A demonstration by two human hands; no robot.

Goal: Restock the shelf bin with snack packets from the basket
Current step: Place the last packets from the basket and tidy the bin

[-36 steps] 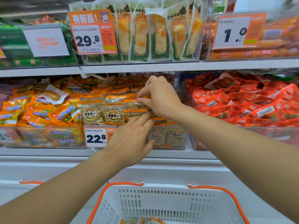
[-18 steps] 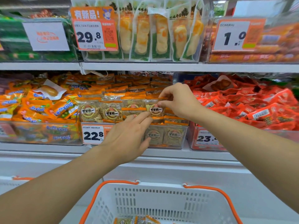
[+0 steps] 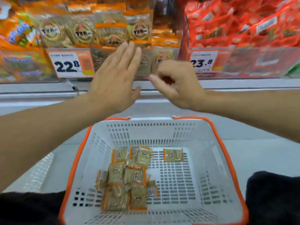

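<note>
Left hand [image 3: 115, 80]: raised in front of the shelf bin [image 3: 162, 62], palm facing away, fingers straight and close together, holding nothing; fingertips reach the lower edge of the standing packets.
Right hand [image 3: 177, 85]: just beside the left hand, in front of the bin's clear front wall; fingers curled loosely inward, thumb out to the left, nothing visible in the grip.
Shelf bin: clear-fronted, on the shelf above the basket; holds upright tan snack packets [image 3: 110, 28] with orange bands, standing in a row at the front.
Basket [image 3: 214, 159]: white slotted plastic with orange rim and handles, directly below both hands.
Basket packets [image 3: 128, 179]: a loose cluster lying flat on the basket floor, left of centre; some overlap.
Single packet [image 3: 173, 155]: lies apart from the cluster, toward the far right of the floor.
Price tag [image 3: 71, 64]: reads 22.8, fixed to the bin front, left of the left hand.
Neighbouring bin [image 3: 243, 26]: red packets, to the right.
</note>
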